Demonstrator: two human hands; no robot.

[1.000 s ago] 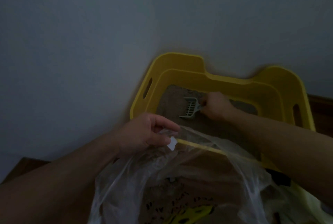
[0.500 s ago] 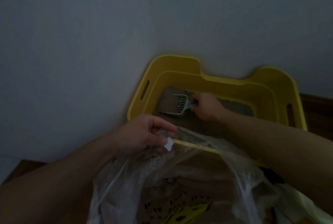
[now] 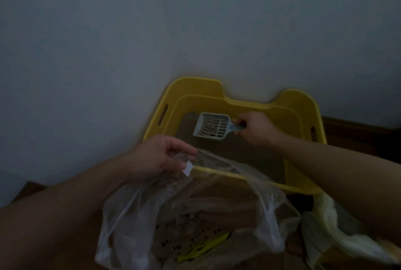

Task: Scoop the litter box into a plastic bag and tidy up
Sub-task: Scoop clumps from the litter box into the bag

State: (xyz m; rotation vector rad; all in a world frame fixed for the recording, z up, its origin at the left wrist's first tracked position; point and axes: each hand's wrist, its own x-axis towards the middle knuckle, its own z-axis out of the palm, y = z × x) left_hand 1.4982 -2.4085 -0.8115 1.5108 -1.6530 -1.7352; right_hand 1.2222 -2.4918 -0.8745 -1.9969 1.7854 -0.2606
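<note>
Yellow litter box (image 3: 302, 104), far centre against wall, slot handles in side walls, brownish litter inside. Pale slotted scoop (image 3: 211, 126) raised over litter at box's far left, roughly level, few clumps on it, handle pointing right. Clear plastic bag (image 3: 269, 211) near centre, mouth open, far edge overlapping box's near rim.

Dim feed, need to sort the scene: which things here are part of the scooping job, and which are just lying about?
In use: litter box, scoop in right hand, clear bag held open by left hand.
Lying about: pale yellowish bag at right.
</note>
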